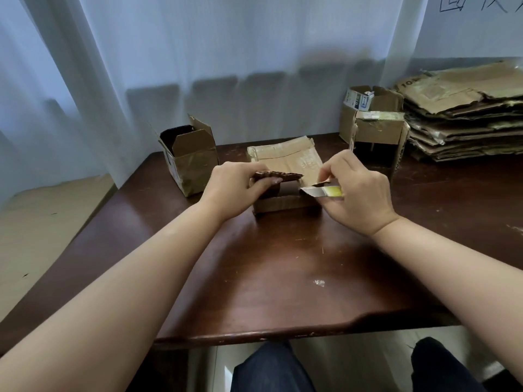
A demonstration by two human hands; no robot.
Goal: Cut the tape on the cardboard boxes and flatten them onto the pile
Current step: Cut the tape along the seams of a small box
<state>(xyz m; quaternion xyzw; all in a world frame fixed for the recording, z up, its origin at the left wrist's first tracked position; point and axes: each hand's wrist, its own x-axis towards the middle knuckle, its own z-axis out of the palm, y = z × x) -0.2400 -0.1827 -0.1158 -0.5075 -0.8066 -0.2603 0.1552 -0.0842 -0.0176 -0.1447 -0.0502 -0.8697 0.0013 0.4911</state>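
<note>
1. Cardboard box, open-topped (190,159), far L on the dark wood table (283,267), upright, flaps up, shiny tape on its lower sides.
2. My left hand (236,185) grips a flap (278,175) of the small centre box (285,203): fingers curled over the top, thumb under it.
3. Centre box sits mid-table betw both hands; its far flap (285,157) is tipped back away from me.
4. My right hand (358,190) is closed round a box cutter w/ yellow body (325,191), blade pointing L over the box opening. Can't tell if blade touches tape.
5. Two more boxes (373,120) back R, touching each other, one w/ a white label.
6. Pile of flattened cardboard (464,114) far R on the table, just beside those boxes.
7. White curtain (198,52) behind the table.
</note>
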